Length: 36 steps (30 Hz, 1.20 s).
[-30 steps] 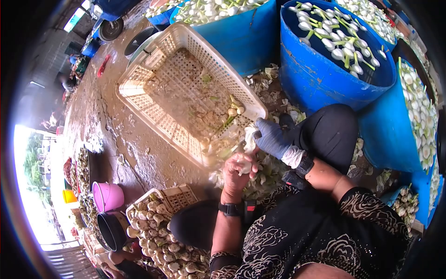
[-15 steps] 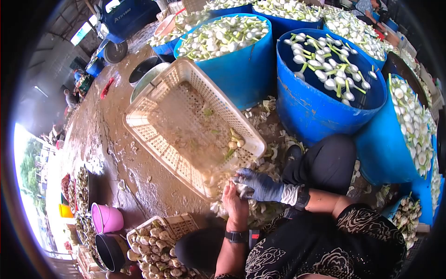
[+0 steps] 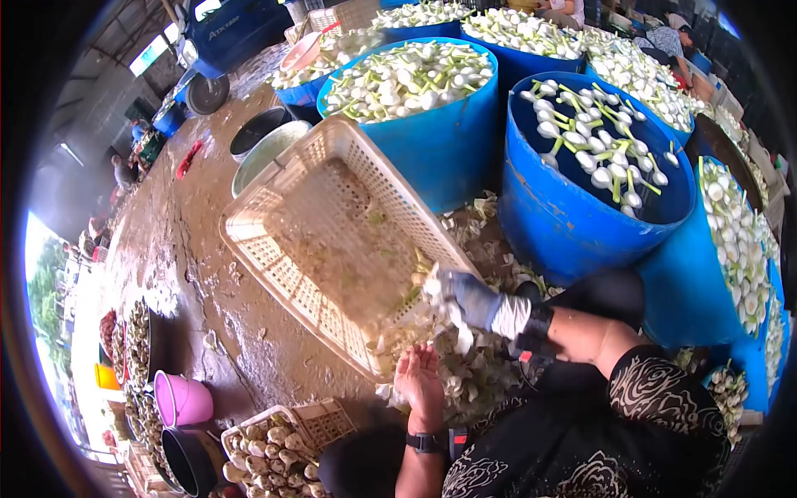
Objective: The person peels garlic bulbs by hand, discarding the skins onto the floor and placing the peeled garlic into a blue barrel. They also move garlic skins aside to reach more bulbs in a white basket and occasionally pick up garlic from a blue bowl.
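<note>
My left hand, bare and with a dark watch at the wrist, is palm up with loosely curled, parted fingers and nothing in it. It is beside the near edge of a cream perforated crate. My right hand, in a grey-blue glove, is closed at the crate's near right corner. Something pale shows at its blurred fingertips, too smeared to name. A few yellowish bulbs lie in the crate next to it. Pale peelings are heaped below my right hand.
Blue tubs with white, green-stemmed bulbs stand ahead and to the right. A smaller crate of unpeeled bulbs, a pink bucket and a black bucket are at the lower left. People sit farther back.
My hands have separated. The gloved right hand has moved up and forward to the crate's corner, while my left hand has opened near its former place. The view has shifted slightly.
</note>
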Motion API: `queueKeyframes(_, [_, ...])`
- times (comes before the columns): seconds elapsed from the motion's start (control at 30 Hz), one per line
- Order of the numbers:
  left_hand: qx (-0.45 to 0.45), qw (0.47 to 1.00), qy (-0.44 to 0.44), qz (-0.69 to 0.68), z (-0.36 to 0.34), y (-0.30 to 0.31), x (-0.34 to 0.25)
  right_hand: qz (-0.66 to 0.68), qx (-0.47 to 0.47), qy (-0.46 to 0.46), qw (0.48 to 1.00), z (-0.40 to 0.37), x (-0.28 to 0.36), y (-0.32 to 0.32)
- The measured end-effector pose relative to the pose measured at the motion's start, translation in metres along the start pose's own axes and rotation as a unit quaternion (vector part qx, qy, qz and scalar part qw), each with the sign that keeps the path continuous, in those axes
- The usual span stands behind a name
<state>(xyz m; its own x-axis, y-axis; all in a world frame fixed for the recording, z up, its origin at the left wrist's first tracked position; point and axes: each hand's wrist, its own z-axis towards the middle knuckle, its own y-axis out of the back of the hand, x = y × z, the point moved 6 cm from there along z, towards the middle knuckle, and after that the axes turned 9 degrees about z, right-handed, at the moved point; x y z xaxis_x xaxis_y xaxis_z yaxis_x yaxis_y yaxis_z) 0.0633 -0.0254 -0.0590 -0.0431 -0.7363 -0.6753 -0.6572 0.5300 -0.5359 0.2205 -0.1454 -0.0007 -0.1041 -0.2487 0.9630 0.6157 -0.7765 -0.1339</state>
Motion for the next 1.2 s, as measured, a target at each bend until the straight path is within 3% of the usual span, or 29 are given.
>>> queueKeyframes(0.03, [0.009,1.0,0.0,-0.002,0.001,-0.003,-0.002,0.148,-0.047,-0.107,0.982,0.05,0.011,0.023])
queueKeyframes(0.07, [0.008,1.0,-0.001,-0.004,0.002,-0.005,-0.004,0.357,-0.118,-0.027,0.926,0.1,0.054,0.032])
queueKeyframes(0.1, [0.02,1.0,-0.007,0.002,0.001,-0.008,-0.007,0.311,-0.094,-0.045,0.945,0.139,0.081,0.053])
queueKeyframes(0.13, [0.029,0.999,-0.012,0.008,-0.001,-0.009,-0.009,0.36,-0.113,-0.026,0.926,0.175,0.096,0.069])
queueKeyframes(0.17, [0.024,1.0,-0.007,0.01,-0.001,-0.007,-0.01,0.386,-0.193,-0.065,0.9,0.184,0.119,0.069])
queueKeyframes(0.23, [-0.009,1.0,-0.012,0.014,0.002,0.001,-0.019,0.156,-0.076,-0.033,0.984,0.193,0.133,0.058])
queueKeyframes(0.27, [0.003,0.999,-0.044,0.009,0.009,0.009,-0.023,0.012,0.006,-0.004,1.0,0.19,0.127,0.046])
queueKeyframes(0.3, [-0.027,0.998,-0.056,0.014,0.004,0.012,-0.033,0.004,0.066,-0.018,0.998,0.175,0.121,0.025])
queueKeyframes(0.33, [-0.049,0.996,-0.073,0.017,0.002,0.008,-0.045,0.115,0.088,-0.111,0.983,0.157,0.106,0.011])
queueKeyframes(0.37, [-0.061,0.993,-0.102,0.019,0.0,0.008,-0.052,0.174,0.075,-0.117,0.975,0.141,0.083,-0.002])
queueKeyframes(0.43, [-0.07,0.99,-0.125,0.02,-0.004,0.012,-0.06,0.426,0.13,-0.185,0.876,0.099,0.036,-0.039])
queueKeyframes(0.47, [-0.076,0.989,-0.127,0.017,-0.005,0.011,-0.063,0.344,0.216,-0.237,0.882,0.068,0.002,-0.064])
queueKeyframes(0.5, [-0.079,0.989,-0.125,0.019,-0.005,0.013,-0.064,0.347,0.215,-0.24,0.881,0.058,-0.023,-0.07])
queueKeyframes(0.57, [-0.088,0.986,-0.139,0.026,-0.003,0.017,-0.067,0.115,0.241,-0.225,0.937,0.048,-0.073,-0.076])
queueKeyframes(0.63, [-0.096,0.985,-0.138,0.028,-0.001,0.02,-0.069,-0.123,0.265,-0.203,0.935,0.045,-0.122,-0.078])
queueKeyframes(0.67, [-0.094,0.985,-0.141,0.031,0.0,0.021,-0.07,-0.204,0.163,-0.165,0.951,0.069,-0.142,-0.061])
queueKeyframes(0.7, [-0.098,0.985,-0.137,0.036,0.002,0.022,-0.071,-0.389,0.138,-0.087,0.907,0.092,-0.148,-0.051])
queueKeyframes(0.73, [-0.104,0.984,-0.14,0.036,0.003,0.024,-0.072,-0.456,0.131,-0.041,0.879,0.109,-0.17,-0.042])
queueKeyframes(0.77, [-0.11,0.984,-0.132,0.039,0.005,0.026,-0.073,-0.531,0.207,-0.128,0.812,0.12,-0.221,-0.033])
queueKeyframes(0.8, [-0.118,0.984,-0.125,0.042,0.007,0.028,-0.072,-0.615,0.259,-0.139,0.731,0.123,-0.259,-0.028])
queueKeyframes(0.87, [-0.121,0.985,-0.113,0.044,0.011,0.036,-0.07,-0.683,0.287,-0.191,0.644,0.112,-0.326,-0.007])
queueKeyframes(0.93, [-0.131,0.983,-0.12,0.035,0.013,0.037,-0.071,-0.732,0.332,-0.141,0.578,0.103,-0.305,-0.011])
queueKeyframes(0.97, [-0.135,0.983,-0.12,0.036,0.014,0.038,-0.071,-0.735,0.36,-0.17,0.549,0.107,-0.301,-0.013])
queueKeyframes(1.07, [-0.13,0.986,-0.104,0.031,0.016,0.036,-0.07,-0.739,0.409,-0.175,0.506,0.11,-0.299,-0.018])
queueKeyframes(1.1, [-0.13,0.986,-0.104,0.028,0.017,0.036,-0.07,-0.728,0.368,-0.167,0.554,0.112,-0.283,-0.018])
queueKeyframes(1.13, [-0.126,0.986,-0.099,0.033,0.016,0.036,-0.068,-0.731,0.369,-0.165,0.55,0.11,-0.27,-0.018])
queueKeyframes(1.17, [-0.123,0.987,-0.094,0.038,0.016,0.036,-0.066,-0.573,0.265,-0.222,0.743,0.115,-0.25,-0.016])
queueKeyframes(1.2, [-0.124,0.987,-0.096,0.033,0.014,0.035,-0.065,-0.369,0.141,-0.264,0.88,0.114,-0.239,-0.01])
